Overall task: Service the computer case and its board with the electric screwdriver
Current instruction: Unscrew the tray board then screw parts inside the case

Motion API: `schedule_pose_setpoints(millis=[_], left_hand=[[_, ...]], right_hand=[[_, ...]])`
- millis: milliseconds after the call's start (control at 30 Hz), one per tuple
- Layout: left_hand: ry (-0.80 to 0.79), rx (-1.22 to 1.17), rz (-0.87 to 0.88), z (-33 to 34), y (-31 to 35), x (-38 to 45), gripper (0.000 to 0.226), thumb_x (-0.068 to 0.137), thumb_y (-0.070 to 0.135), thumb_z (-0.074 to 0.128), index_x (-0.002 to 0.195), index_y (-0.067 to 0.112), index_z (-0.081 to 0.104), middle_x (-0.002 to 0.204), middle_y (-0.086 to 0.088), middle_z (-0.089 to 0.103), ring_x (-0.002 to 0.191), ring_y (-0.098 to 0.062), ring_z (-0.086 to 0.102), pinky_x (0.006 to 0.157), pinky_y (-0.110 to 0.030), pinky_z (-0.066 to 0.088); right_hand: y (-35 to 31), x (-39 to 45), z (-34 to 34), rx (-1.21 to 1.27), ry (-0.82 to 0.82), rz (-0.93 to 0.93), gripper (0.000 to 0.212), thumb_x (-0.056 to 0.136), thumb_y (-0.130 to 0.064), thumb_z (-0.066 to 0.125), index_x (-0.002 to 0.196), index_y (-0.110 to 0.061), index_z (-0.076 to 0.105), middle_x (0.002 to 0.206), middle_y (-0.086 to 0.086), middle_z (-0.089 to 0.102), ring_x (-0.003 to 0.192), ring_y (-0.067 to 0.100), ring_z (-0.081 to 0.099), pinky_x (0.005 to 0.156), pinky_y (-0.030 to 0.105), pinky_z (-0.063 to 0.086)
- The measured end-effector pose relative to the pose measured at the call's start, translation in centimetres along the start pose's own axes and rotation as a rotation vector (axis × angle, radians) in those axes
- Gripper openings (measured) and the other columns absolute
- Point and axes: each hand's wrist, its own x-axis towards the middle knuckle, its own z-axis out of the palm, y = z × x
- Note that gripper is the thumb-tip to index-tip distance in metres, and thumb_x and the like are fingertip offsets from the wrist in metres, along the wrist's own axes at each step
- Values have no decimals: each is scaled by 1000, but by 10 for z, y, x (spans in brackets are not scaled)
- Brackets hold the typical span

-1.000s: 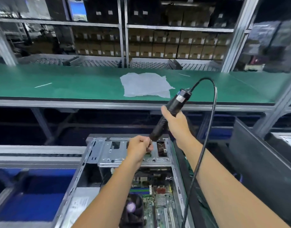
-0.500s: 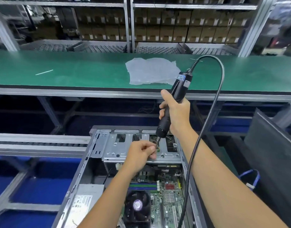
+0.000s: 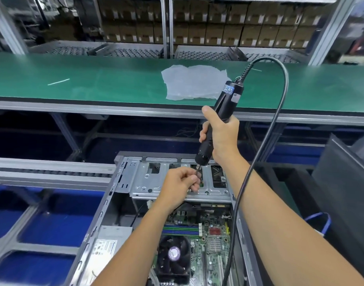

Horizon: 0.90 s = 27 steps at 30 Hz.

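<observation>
A smooth green bench (image 3: 94, 83) spans behind the open grey sheet-metal computer case (image 3: 177, 182), its green board (image 3: 214, 240) inside, above which the right hand (image 3: 222, 135) grasps the black cylindrical electric screwdriver (image 3: 220, 116) while the left hand (image 3: 179, 184) pinches its thin bit (image 3: 197, 170).

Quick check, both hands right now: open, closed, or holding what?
Left hand: closed, pinching the screwdriver bit at its tip.
Right hand: closed around the electric screwdriver body.
</observation>
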Motion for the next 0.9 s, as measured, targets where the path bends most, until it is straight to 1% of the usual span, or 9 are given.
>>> schedule_pose_setpoints(millis=[167,267,333,367,467,533,600,733,900], left_hand=[[55,26,25,3,-3,2,21,94,-6,46,87,2,64,67,-5,61,53,-8,55,59,-21,52],[94,25,38,-2,-4,3,21,93,-4,50,87,9,65,70,-5,65,56,-9,58,62,-27,55],[85,17,37,-5,-5,2,22,93,-4,51,87,12,65,69,-3,66,58,-12,60,66,-34,55],[77,19,37,-6,-6,2,22,92,-4,51,87,12,65,68,-3,66,59,-13,61,67,-35,55],[65,6,28,-8,-7,2,20,92,-4,52,88,11,65,70,-4,67,61,-14,62,67,-29,57],[64,-40,13,-9,-7,2,18,91,-5,54,89,9,65,73,-6,68,63,-14,63,66,-25,56],[59,-56,11,-8,-8,1,14,89,-5,57,90,6,64,75,-7,68,65,-13,64,65,-21,54],[53,-91,6,-8,-7,0,12,88,-5,59,91,6,63,78,-7,68,67,-12,65,62,-17,51],[46,-108,-2,-9,-6,-1,22,90,-4,55,99,12,67,77,-1,69,66,-6,61,64,-17,51]], right_hand=[[3,0,-1,1,14,-15,26,79,-31,75,86,-14,56,51,2,54,38,17,47,43,26,45],[4,-1,0,-17,15,-34,26,78,-32,75,82,-16,55,50,3,53,38,18,47,43,27,45],[5,-2,1,-31,21,-43,26,77,-34,75,80,-17,55,50,3,52,38,18,47,43,28,45],[6,-3,1,-36,23,-46,27,76,-35,75,79,-17,55,50,3,52,38,18,47,43,28,45],[7,-4,1,-30,41,-47,25,77,-34,75,78,-18,56,49,3,52,37,18,47,43,28,45],[5,-3,0,-3,68,-31,22,78,-32,75,79,-18,58,50,4,53,37,19,47,43,28,45],[4,-1,-2,20,91,-8,23,78,-32,75,82,-18,57,51,3,54,37,18,47,43,28,44],[4,-1,-1,42,103,10,28,77,-33,75,84,-16,54,51,3,54,37,19,47,43,28,44],[4,-1,1,64,117,12,28,78,-33,75,85,-16,53,50,3,53,37,19,46,44,27,43]])
